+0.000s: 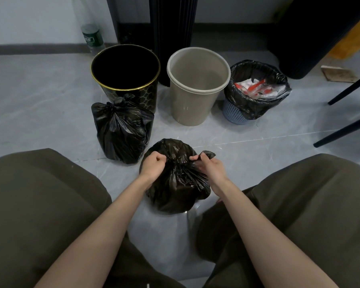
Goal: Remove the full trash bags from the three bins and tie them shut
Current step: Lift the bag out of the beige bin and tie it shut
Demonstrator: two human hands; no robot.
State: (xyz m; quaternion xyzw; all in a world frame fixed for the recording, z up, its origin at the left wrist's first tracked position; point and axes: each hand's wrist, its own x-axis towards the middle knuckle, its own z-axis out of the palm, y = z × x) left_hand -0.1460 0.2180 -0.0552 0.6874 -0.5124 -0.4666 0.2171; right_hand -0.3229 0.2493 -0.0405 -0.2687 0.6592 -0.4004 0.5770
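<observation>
Both the left hand (pixel 154 166) and right hand (pixel 208 166) pinch plastic ends of the second bag (pixel 175 190) between them, mid-knot; next, likely cinching it tight.

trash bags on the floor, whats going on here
A person is tying a black bag, the left hand and right hand each gripping a bunch of its top. A tied bag sits before the black bin. The grey bin stands bare; the liner in the blue basket is still full.
</observation>
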